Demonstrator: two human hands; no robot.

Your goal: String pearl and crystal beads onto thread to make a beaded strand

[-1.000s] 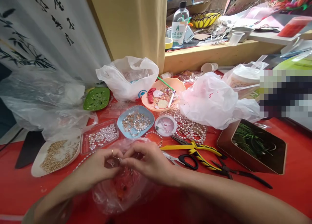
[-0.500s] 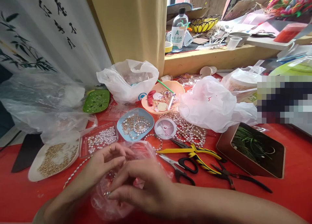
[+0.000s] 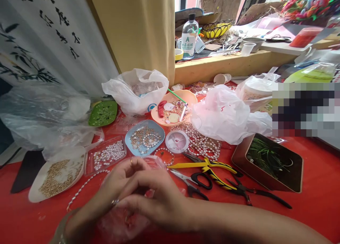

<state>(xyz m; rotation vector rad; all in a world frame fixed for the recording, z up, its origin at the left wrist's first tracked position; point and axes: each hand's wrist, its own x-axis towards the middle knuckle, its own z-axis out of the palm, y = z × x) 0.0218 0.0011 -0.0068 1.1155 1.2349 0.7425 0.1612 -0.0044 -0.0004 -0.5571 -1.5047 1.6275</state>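
My right hand is closed in a pinch, with a small shiny bead at the tips of its thumb and forefinger. Just behind it, my left hand has its fingers curled inward; the right hand covers its fingertips, so what it holds is hidden. Both hands are over a crumpled clear plastic bag with small reddish pieces in it. A string of pearly beads lies on the red table left of my left wrist. Beyond the hands, a bead bracelet rests beside a blue dish of beads.
Scissors, yellow-black pliers and dark pliers lie right of the hands. A brown box holds green strands. A clear tray, white dish, thread spool, peach bowl and plastic bags surround the work area.
My left hand has come closer behind my right hand, which now overlaps it more. The bead stays in the right fingertips. The whole view has shifted slightly.
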